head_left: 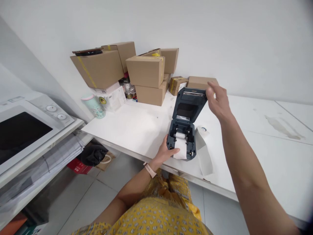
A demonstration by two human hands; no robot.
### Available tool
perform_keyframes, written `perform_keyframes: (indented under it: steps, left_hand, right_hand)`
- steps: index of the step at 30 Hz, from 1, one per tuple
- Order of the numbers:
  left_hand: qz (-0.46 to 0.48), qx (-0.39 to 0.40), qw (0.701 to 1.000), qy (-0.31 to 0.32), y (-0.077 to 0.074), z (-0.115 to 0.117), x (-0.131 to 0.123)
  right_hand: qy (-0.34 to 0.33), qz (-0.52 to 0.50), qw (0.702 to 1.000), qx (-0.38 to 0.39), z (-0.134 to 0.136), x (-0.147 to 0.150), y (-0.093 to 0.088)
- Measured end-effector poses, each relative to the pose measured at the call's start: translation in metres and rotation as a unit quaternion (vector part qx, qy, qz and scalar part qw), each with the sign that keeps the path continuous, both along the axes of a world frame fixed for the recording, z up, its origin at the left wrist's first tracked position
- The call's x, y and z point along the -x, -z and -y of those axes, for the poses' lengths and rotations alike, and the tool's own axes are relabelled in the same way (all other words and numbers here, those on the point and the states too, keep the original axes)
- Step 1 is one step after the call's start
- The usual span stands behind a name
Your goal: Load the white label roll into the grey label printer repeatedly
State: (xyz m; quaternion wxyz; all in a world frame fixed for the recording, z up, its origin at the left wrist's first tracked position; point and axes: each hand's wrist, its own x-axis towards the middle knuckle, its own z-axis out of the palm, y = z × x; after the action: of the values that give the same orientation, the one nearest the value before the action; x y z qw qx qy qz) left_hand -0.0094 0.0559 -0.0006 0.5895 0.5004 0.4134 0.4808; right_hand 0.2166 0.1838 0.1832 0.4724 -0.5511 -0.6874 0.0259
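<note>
A dark label printer (pixel 194 156) stands on the white table with its lid (pixel 187 111) tilted up. Inside its body sits a small white paper roll (pixel 180 135), and a strip of white label paper (pixel 180 148) runs from it over the front edge. My left hand (pixel 164 150) grips the printer's left side, its thumb lying on the paper strip. With my right hand (pixel 218 99) I hold the lid by its upper right corner, fingers closed around the edge. A loose, curled strip of white paper (pixel 204 156) lies just right of the printer.
Cardboard boxes (pixel 145 71) are stacked against the wall at the back. A mint-green tumbler (pixel 94 106) and a white box (pixel 113 99) stand at the table's left end. A white microwave (pixel 31 120) is on a shelf at the left. The table's front edge (pixel 137 155) runs close to my body.
</note>
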Motion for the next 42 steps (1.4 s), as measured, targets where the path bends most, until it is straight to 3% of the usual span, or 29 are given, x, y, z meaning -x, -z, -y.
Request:
perform_keyframes:
  steps: [3,5,9,14,18,22,25,29,36,39,42]
  left_hand:
    - [0.023,-0.004,1.000,-0.002,0.006,0.008,0.001]
    - [0.039,-0.003,0.999,0.000,0.013,0.015,0.001]
    - [0.039,0.008,0.999,0.000,0.021,0.023,0.002]
    - [0.007,0.007,1.000,-0.029,0.023,0.027,0.000]
    - [-0.021,-0.006,0.999,-0.040,0.027,0.030,0.000]
    - [-0.005,-0.012,1.000,-0.007,0.029,0.033,0.005]
    - [0.039,0.010,0.999,-0.005,0.024,0.034,0.004]
    - [0.086,0.068,0.992,-0.058,0.010,0.033,-0.006]
    - [0.017,0.072,0.994,-0.086,0.006,0.025,-0.015]
    - [0.008,0.064,0.994,-0.091,0.007,0.020,-0.014]
    - [0.024,0.051,0.996,-0.069,0.007,0.018,-0.011]
  right_hand:
    - [-0.005,-0.010,0.999,0.047,-0.037,0.007,-0.008]
    - [-0.004,-0.029,0.999,0.034,-0.033,0.010,0.000]
    - [-0.019,-0.043,0.995,-0.090,0.030,0.020,0.038]
    - [-0.021,0.061,0.975,-0.214,0.122,0.040,0.110]
    - [-0.026,0.123,0.977,-0.170,0.157,0.046,0.157]
    - [-0.031,0.117,0.984,-0.132,0.168,0.050,0.185]
    - [-0.022,0.054,0.988,-0.141,0.168,0.058,0.199]
    - [0.000,-0.019,0.985,-0.170,0.165,0.066,0.213]
    - [0.029,-0.014,0.986,-0.164,0.157,0.063,0.236]
    - [0.034,-0.021,0.981,-0.189,0.153,0.064,0.239]
    - [0.017,-0.019,0.983,-0.181,0.155,0.064,0.232]
